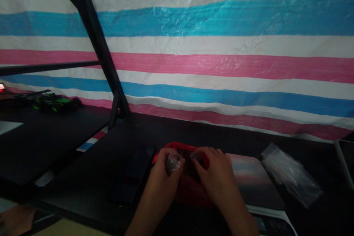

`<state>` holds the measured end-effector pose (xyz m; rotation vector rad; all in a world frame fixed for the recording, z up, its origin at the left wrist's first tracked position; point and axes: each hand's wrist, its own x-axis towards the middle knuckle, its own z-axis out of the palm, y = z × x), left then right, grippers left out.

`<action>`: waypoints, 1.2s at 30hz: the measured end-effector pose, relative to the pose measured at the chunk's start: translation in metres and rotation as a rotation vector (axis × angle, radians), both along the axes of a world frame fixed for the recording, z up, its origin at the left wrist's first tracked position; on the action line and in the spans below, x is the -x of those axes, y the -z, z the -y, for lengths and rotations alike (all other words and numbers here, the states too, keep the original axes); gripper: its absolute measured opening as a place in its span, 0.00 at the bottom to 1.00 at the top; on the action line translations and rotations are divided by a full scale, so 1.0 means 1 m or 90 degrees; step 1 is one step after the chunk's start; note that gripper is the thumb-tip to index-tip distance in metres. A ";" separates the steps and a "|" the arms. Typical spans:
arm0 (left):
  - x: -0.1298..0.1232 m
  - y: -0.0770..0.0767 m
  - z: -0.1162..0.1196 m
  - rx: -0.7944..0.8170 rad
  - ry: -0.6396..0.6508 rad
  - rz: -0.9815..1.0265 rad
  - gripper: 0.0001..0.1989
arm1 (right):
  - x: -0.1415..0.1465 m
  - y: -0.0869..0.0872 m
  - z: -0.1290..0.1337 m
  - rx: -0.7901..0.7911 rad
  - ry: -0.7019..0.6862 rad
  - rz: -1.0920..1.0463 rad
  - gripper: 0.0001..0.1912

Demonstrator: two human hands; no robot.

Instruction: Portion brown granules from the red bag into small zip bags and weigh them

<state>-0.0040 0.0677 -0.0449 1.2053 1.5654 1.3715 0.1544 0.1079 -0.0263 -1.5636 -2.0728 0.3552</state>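
A red bag with its mouth spread open lies on the black table, and small dark pieces show inside it. Over its left side, my left hand is closed on a small clear plastic bag. My right hand is over the bag's right side, thumb and fingers pinched together; a bit of clear film seems to show at the fingertips, but what they hold is too small and dark to make out.
Right of the bag is a scale with a flat metal plate, then clear plastic bags and a pale-edged device. A dark flat object lies left. Black frame bars rise beside a second table with a green-black model.
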 end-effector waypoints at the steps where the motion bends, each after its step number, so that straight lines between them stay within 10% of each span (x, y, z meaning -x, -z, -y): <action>1: 0.001 0.000 -0.001 0.004 0.000 0.009 0.13 | 0.003 0.003 -0.001 0.007 0.006 0.022 0.07; 12: 0.010 -0.003 -0.003 0.030 -0.017 0.188 0.28 | 0.017 0.002 0.004 0.076 -0.019 -0.029 0.07; 19: 0.010 -0.007 0.000 -0.023 -0.013 0.089 0.17 | 0.002 0.002 -0.002 0.201 -0.027 -0.306 0.13; 26: 0.001 0.006 -0.001 -0.056 0.079 0.042 0.05 | 0.000 -0.009 0.004 0.089 0.049 -0.338 0.17; 36: -0.006 0.011 0.000 -0.042 0.061 0.059 0.16 | 0.004 -0.021 0.024 -0.131 -0.074 -0.189 0.15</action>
